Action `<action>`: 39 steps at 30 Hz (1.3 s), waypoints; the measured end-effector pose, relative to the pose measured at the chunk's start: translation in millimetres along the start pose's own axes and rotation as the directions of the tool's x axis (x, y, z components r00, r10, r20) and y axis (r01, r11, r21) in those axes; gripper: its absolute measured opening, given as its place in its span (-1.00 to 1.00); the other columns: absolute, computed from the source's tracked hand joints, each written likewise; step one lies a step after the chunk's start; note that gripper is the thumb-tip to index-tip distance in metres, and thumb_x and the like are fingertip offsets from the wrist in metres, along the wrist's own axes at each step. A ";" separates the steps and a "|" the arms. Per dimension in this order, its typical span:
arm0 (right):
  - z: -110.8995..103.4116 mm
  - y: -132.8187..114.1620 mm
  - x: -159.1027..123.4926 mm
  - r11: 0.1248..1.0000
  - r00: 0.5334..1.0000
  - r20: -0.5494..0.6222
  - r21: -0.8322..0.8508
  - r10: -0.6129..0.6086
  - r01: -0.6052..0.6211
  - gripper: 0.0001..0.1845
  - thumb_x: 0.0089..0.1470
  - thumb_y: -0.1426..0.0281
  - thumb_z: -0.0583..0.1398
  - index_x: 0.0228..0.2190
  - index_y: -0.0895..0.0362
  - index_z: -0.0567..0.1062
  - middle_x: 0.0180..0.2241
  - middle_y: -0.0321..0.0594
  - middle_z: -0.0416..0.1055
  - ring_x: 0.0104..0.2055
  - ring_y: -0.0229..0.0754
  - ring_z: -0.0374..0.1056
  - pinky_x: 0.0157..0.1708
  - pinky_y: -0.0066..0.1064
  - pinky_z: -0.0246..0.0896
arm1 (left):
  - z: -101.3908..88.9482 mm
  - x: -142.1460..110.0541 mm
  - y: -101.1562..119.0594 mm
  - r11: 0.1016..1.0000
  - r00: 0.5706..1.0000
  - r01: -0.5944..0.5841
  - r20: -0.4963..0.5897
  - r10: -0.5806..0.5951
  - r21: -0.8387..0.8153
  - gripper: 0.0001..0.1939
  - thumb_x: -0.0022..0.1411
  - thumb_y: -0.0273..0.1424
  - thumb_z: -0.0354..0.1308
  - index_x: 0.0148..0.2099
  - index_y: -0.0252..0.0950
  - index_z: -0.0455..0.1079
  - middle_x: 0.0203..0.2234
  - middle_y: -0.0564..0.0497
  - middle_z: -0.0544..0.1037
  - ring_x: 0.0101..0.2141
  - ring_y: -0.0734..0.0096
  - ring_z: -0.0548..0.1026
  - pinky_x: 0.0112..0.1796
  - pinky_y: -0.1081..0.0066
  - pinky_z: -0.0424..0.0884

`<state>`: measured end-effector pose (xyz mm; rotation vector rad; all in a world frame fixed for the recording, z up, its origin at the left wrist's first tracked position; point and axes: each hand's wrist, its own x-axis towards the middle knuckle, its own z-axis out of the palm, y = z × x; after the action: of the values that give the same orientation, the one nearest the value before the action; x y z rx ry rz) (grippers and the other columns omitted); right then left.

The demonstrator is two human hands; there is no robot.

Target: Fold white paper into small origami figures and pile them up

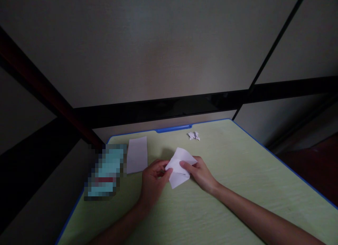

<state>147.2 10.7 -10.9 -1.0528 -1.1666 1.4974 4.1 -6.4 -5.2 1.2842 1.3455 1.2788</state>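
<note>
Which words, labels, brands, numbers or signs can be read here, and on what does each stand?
No text can be read.
Pixelated teal rectangular object: unreadable.
Folded white paper sheet: no writing visible.
Rectangular white paper: no writing visible.
Small folded white paper piece: too small to tell.

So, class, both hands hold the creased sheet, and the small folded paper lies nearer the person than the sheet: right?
No: the head view shows the small folded paper lying beyond the creased sheet, not nearer; the left hand and right hand do hold that sheet.

2 hands (154, 178) (202, 172), 1 lg folded ppr (176, 167), 1 sm folded ppr (194, 136), 1 flat ppr (137, 155), 1 pixelated obj (108, 164), 1 tbl (239, 167)
</note>
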 end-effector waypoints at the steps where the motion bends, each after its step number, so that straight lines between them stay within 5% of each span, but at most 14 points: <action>1: 0.6 -2.2 -0.6 1.000 1.000 -0.007 -0.010 0.003 -0.003 -0.73 -0.26 0.28 0.20 -0.67 0.27 0.36 -0.73 -0.37 0.22 -0.68 -0.41 0.07 -0.69 -0.57 -0.07 | 0.0 0.2 1.0 1.000 1.000 0.015 0.004 -0.015 -0.007 -0.84 -0.20 -0.45 0.18 -0.44 -0.36 0.41 -0.67 0.11 0.37 -0.67 0.59 0.31 -0.68 0.62 0.24; 13: -1.2 -4.1 -1.0 1.000 0.999 0.036 -0.024 -0.014 0.014 -0.74 -0.23 0.28 0.18 -0.63 0.27 0.37 -0.68 -0.34 0.24 -0.62 -0.38 0.09 -0.62 -0.54 -0.03 | -1.1 5.4 3.7 0.974 0.984 0.173 0.068 -0.164 -0.149 -0.84 -0.21 -0.48 0.18 -0.45 -0.41 0.40 -0.76 0.14 0.38 -0.68 0.62 0.27 -0.63 0.61 0.17; 20: -1.2 -0.5 -2.7 0.998 0.998 0.031 -0.028 -0.050 0.051 -0.67 -0.17 0.22 0.14 -0.66 0.27 0.36 -0.70 -0.35 0.20 -0.63 -0.38 0.07 -0.62 -0.53 -0.05 | 0.5 8.3 3.9 0.951 0.976 0.214 0.100 -0.196 -0.223 -0.74 -0.21 -0.45 0.18 -0.35 -0.37 0.35 -0.64 0.09 0.45 -0.59 0.52 0.36 -0.58 0.57 0.23; 27: -4.1 -2.4 -2.7 0.996 0.996 -0.020 -0.018 -0.085 0.085 -0.74 -0.20 0.28 0.18 -0.64 0.26 0.41 -0.68 -0.33 0.25 -0.62 -0.35 0.12 -0.62 -0.52 -0.01 | -4.2 8.6 10.0 0.981 0.979 0.173 0.128 -0.161 -0.087 -0.85 -0.15 -0.39 0.12 -0.63 -0.39 0.34 -0.77 0.13 0.33 -0.67 0.60 0.24 -0.61 0.58 0.11; 32: -10.4 -12.7 -3.0 0.992 0.984 0.128 -0.008 -0.126 0.128 -0.73 -0.23 0.35 0.20 -0.37 0.18 0.46 -0.50 -0.30 0.38 -0.48 -0.30 0.24 -0.46 -0.48 0.11 | -8.2 11.4 14.2 0.986 0.969 0.167 0.184 -0.163 -0.007 -0.81 -0.17 -0.39 0.12 -0.71 -0.38 0.31 -0.80 0.14 0.29 -0.69 0.59 0.20 -0.63 0.58 0.08; 39: -12.0 -6.7 -1.1 0.986 0.970 0.216 -0.098 -0.112 0.136 -0.65 -0.09 0.27 0.10 -0.26 0.19 0.44 -0.46 -0.26 0.42 -0.47 -0.28 0.26 -0.46 -0.48 0.11 | -10.7 17.9 5.4 0.989 0.968 0.136 0.207 -0.144 0.050 -0.81 -0.10 -0.35 0.08 -0.58 -0.39 0.39 -0.74 0.13 0.31 -0.66 0.57 0.19 -0.63 0.57 0.06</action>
<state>160.1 12.5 -6.4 -0.8930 -1.4524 1.4841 -7.7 9.8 2.5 1.2854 1.2873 0.9970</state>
